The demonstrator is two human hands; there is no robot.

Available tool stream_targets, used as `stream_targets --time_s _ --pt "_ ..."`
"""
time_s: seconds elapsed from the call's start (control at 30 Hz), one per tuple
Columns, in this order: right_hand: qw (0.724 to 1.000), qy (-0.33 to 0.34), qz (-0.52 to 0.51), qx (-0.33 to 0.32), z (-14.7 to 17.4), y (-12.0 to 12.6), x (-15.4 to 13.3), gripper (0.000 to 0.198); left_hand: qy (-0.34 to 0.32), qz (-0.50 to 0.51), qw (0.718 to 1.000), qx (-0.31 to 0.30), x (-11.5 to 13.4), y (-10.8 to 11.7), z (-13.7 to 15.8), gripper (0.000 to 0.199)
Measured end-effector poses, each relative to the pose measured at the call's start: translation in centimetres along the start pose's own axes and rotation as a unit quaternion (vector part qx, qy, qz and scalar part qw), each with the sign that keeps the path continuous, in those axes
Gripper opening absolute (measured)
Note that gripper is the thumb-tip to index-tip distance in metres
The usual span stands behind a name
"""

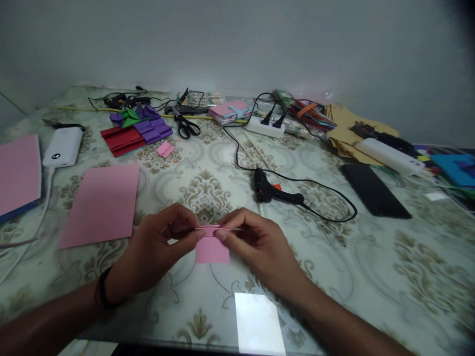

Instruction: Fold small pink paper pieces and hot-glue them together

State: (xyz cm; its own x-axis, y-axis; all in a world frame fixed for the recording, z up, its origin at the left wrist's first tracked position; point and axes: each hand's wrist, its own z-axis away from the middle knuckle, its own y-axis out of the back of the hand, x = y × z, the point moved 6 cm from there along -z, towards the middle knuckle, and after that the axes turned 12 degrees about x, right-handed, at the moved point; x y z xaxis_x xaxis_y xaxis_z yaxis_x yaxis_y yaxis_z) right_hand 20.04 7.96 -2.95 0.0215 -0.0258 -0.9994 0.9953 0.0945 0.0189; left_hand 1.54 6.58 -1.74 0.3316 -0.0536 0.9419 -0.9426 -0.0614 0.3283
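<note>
A small piece of pink paper is held between both hands above the table, its upper edge folded over. My left hand pinches the left end of the fold between thumb and fingers. At the right end, my right hand grips the same fold in a like pinch. The lower part of the paper hangs flat towards me. To the left of my left hand lies a larger pink sheet. A black glue gun rests on its side beyond my right hand, its cord looping to the right.
Along the back are black scissors, folded purple paper, red paper and a white power strip. A white power bank is at left, a black phone at right. A white rectangle shows near the front edge.
</note>
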Motion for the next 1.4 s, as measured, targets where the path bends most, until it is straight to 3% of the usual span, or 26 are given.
stream_targets --time_s 0.13,0.3,0.5,0.67,0.8,0.93,1.1,1.4 --pt "0.999 -0.005 -0.028 0.031 0.2 -0.1 0.3 0.021 0.011 0.003 1.000 -0.002 0.0 0.0 0.0 0.015" --pt "0.997 0.018 -0.068 0.028 0.2 -0.2 0.0 0.021 0.043 -0.026 0.995 -0.081 -0.4 -0.9 0.0 0.019" --pt "1.000 -0.004 0.019 -0.019 0.0 -0.5 0.2 0.011 0.045 -0.035 0.995 -0.082 -0.8 -1.0 0.1 0.022" --pt "0.991 0.057 0.117 -0.011 0.5 -0.3 -1.0 0.018 0.024 -0.083 0.989 -0.121 -0.5 -1.3 0.3 0.024" --pt "0.990 0.069 0.124 -0.016 0.5 -0.3 -1.3 0.026 0.004 -0.119 0.984 -0.132 -0.2 -1.3 0.4 0.030" --pt "0.994 0.052 0.093 -0.029 0.4 -0.4 -1.1 0.027 0.023 -0.090 0.988 -0.126 -0.2 -1.2 0.3 0.031" --pt "0.993 0.062 0.089 -0.054 0.7 -0.6 -1.2 0.027 0.072 -0.015 0.984 -0.160 -0.4 -1.3 0.5 0.030" --pt "0.996 0.041 0.059 -0.059 1.0 -1.0 -0.8 0.027 0.083 -0.010 0.982 -0.167 -0.5 -1.7 0.7 0.027"
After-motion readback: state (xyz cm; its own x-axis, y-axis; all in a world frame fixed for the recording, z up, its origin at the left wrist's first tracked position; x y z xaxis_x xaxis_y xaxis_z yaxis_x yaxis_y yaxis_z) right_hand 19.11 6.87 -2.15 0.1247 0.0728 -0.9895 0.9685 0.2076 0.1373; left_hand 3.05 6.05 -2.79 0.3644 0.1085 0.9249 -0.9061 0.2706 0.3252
